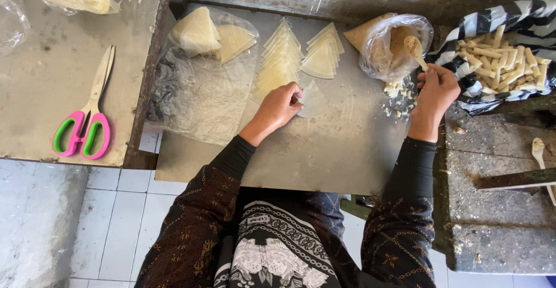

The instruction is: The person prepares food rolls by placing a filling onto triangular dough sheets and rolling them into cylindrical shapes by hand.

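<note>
Pinching a triangular wrapper [313, 100] mid-bench [324, 155]: left hand [280, 106], grip closed. Right hand [435, 90], grip closed on spoon [416, 49] near the bench's right edge; bare surface toward the near edge.

Matt metal tabletop [324, 155]; glossy plastic bag [399, 33]; wooden spoon [414, 47].
</note>
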